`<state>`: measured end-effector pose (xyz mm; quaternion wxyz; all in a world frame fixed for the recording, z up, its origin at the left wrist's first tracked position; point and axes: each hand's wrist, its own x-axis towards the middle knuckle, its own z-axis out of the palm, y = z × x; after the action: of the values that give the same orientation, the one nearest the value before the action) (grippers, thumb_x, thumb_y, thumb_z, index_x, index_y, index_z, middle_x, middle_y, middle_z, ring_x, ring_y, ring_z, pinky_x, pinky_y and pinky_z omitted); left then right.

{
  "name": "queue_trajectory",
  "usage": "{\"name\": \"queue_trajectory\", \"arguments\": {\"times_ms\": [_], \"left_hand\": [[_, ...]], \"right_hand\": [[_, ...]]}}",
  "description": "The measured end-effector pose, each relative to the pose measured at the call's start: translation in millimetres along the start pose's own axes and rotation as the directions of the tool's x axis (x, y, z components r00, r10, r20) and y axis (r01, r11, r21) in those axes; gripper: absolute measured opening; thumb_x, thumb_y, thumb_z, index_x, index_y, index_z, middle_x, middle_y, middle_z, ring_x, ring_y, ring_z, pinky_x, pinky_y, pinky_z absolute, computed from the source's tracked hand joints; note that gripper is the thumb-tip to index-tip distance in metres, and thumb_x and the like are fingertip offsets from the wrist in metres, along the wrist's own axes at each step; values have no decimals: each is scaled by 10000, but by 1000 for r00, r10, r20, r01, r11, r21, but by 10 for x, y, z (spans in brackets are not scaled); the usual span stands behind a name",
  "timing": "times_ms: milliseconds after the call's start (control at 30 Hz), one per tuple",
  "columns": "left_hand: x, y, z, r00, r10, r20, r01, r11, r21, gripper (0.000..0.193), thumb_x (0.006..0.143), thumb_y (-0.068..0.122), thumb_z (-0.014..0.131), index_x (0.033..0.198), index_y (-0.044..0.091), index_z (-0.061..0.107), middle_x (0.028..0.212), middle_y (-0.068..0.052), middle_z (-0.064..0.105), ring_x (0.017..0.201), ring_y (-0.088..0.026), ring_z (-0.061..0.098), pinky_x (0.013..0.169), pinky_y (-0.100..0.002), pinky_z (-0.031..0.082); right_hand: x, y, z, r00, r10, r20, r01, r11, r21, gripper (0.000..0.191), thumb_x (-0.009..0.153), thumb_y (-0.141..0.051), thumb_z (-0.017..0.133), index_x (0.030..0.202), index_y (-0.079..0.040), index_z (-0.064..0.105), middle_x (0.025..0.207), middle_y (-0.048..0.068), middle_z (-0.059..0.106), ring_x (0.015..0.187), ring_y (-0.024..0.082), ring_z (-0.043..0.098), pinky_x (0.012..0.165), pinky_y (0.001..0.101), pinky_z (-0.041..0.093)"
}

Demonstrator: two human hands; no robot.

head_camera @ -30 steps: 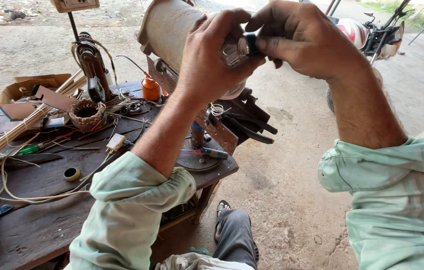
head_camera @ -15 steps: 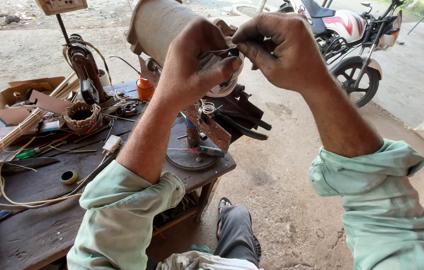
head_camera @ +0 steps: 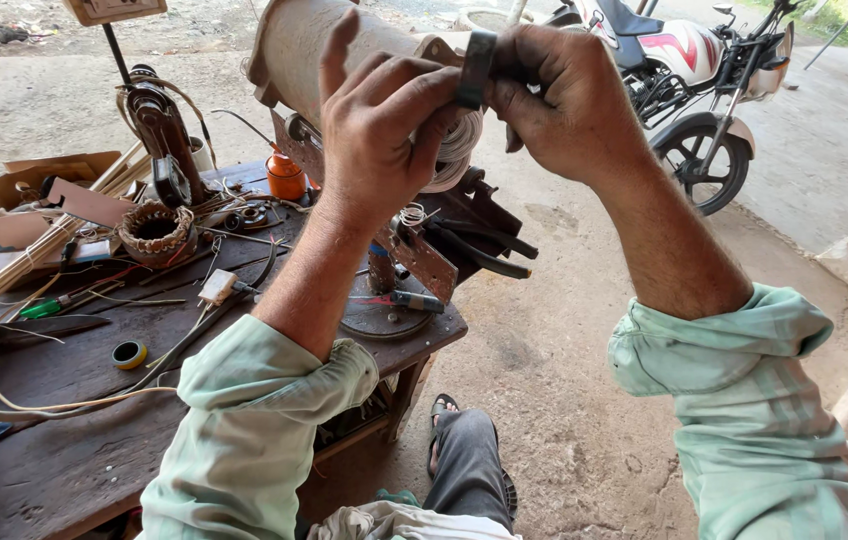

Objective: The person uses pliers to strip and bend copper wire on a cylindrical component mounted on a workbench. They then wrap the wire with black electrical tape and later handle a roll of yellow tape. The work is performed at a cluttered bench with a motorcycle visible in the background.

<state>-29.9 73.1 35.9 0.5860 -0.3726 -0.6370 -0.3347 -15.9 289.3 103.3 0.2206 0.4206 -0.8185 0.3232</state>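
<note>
1. Your left hand [head_camera: 384,125] is raised in front of the large metal cylinder [head_camera: 309,45]; its thumb and curled fingers pinch the lower edge of a dark ring [head_camera: 475,68], while the forefinger points upward.
2. Your right hand [head_camera: 564,100] is closed around the same dark ring from the other side, fingers pressed together on its upper edge. The ring stands on edge between both hands, just in front of a pale wire coil [head_camera: 459,150].
3. Below the hands, dark pliers [head_camera: 484,250] and a red-handled screwdriver [head_camera: 399,299] lie at the corner of the wooden table [head_camera: 64,460].
4. Further left on the table: a woven coil [head_camera: 155,231], an orange can [head_camera: 286,177] and a roll of tape [head_camera: 129,354].
5. A motorcycle [head_camera: 689,70] stands beyond, on the bare ground.
</note>
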Motion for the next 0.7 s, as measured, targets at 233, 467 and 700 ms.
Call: {"name": "queue_trajectory", "arguments": {"times_ms": [233,467,700], "left_hand": [[-172,238,67,866,-488,-104,446,851,-277,130,892,155,822,989,94,760,966,-32,680,1014,-158,637,997,-457,485],[38,54,-201,866,-447,222,496,825,-270,121,957,136,838,954,65,740,912,-57,776,885,-152,692,825,-344,556],[163,128,-303,771,-536,344,635,692,-344,317,967,217,709,1267,175,613,914,26,786,923,-148,742,851,-333,567]], "right_hand": [[-92,103,156,993,-95,-72,91,994,-54,38,1110,-24,658,1121,0,686,898,84,686,699,97,693,598,249,584],[-100,130,185,886,-464,-8,431,828,-358,260,1095,-133,789,1317,-53,680,1061,61,707,943,153,728,792,290,629],[-89,72,283,854,-512,-95,415,779,-469,139,1070,-77,808,1189,-84,737,1053,77,716,910,157,730,762,293,617]]}}
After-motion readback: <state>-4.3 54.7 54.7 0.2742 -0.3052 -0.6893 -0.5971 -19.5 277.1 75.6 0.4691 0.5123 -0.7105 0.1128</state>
